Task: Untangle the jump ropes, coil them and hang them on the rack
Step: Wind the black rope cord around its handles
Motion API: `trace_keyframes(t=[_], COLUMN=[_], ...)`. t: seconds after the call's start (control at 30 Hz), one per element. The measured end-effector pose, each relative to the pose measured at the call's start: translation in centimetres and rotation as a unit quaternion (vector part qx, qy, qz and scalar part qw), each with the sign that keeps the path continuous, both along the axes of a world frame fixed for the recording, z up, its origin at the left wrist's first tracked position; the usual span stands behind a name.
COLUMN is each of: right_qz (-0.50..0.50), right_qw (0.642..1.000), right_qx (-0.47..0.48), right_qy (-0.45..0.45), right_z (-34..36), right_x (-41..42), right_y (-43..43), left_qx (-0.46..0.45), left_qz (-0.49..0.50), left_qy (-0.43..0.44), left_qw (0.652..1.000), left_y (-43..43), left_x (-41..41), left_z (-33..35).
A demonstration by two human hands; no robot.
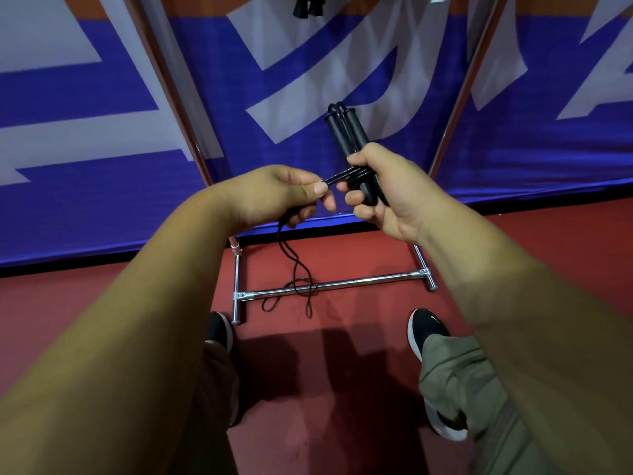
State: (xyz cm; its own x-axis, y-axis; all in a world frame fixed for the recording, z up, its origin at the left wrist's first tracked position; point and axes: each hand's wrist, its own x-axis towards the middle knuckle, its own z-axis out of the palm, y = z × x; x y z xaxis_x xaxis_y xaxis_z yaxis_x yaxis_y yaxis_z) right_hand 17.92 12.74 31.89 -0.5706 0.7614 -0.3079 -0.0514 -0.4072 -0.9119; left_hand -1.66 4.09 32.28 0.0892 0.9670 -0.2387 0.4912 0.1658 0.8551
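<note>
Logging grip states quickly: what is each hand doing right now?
Left hand: closed, pinching the black rope.
Right hand: closed around the two black handles.

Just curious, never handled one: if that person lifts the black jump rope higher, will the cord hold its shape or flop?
Probably flop: the cord hangs limp from the left hand and pools in loose loops over the rack's bottom bar. The handles look rigid, jutting straight from the right hand.
</note>
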Motion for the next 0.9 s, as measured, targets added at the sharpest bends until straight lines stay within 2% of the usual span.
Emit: trace_keyframes(t=[0.17, 0.3, 0.47, 0.53, 0.67, 0.8, 0.9], right_qz=[0.003, 0.034, 0.107, 0.151, 0.287, 0.387, 0.465], right_qw=[0.999, 0.998, 0.994, 0.988, 0.954, 0.912, 0.869], right_qx=[-0.031, -0.005, -0.016, -0.025, -0.054, -0.099, -0.111], right_qy=[0.006, -0.049, -0.033, -0.036, -0.063, -0.096, -0.129], right_z=[-0.1, -0.5, -0.8, -0.6, -0.5, -0.7, -1.0], right_x=[-0.1, -0.1, -0.1, 0.1, 0.8, 1.3, 1.6], right_y=[0.4, 0.4, 0.1, 0.1, -0.2, -0.1, 0.0], left_qx=[0.003, -0.033, -0.055, -0.043, 0.038, 0.099, 0.058], left_qz=[0.000, -0.016, -0.010, 0.018, 0.078, -0.012, -0.029], left_qy=[-0.004, 0.043, 0.137, 0.138, 0.119, 0.068, -0.031], left_qw=[1.000, 0.998, 0.989, 0.989, 0.989, 0.993, 0.997], left_y=[0.3, 0.4, 0.8, 1.1, 1.5, 1.3, 1.2], left_x=[-0.1, -0.6, -0.4, -0.4, -0.4, -0.8, -0.6], left_z=[-0.3, -0.9, -1.5, -1.9, -2.2, -1.7, -1.5])
